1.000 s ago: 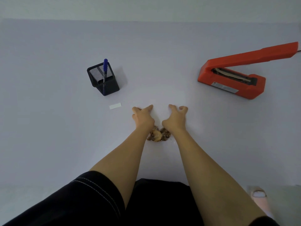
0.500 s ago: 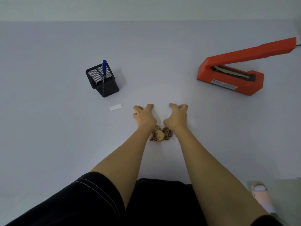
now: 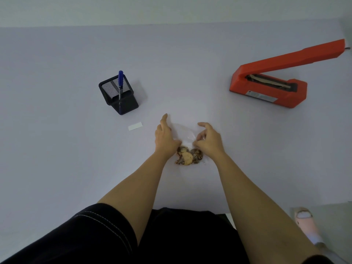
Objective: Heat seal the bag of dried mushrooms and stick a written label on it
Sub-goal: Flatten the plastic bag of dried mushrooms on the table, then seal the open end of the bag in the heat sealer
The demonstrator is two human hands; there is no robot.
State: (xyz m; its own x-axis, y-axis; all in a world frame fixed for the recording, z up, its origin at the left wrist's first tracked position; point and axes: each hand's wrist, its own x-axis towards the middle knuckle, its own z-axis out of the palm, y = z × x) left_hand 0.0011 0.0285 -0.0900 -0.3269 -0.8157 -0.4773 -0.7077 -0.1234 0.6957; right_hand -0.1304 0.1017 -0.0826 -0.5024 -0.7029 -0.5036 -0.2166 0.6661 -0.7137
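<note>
- The bag (image 3: 183, 133) lies on the counter (image 3: 57, 149), about midway between the left and right edges and nearer the near edge than the far one.
- The dried mushrooms (image 3: 187, 157) sit in the bag's near end; the rest of the bag stretches toward the far edge.
- The left hand (image 3: 164, 137) is at the bag's left side and the right hand (image 3: 208, 139) at its right side, both just beyond the mushrooms.
- The label (image 3: 135, 126) lies flat just left of the left hand.
- The pen holder (image 3: 122, 96) stands behind the label, with the pen (image 3: 120, 82) in it.
- The heat sealer (image 3: 270, 88) sits toward the right edge, behind the bag and well apart from it.
</note>
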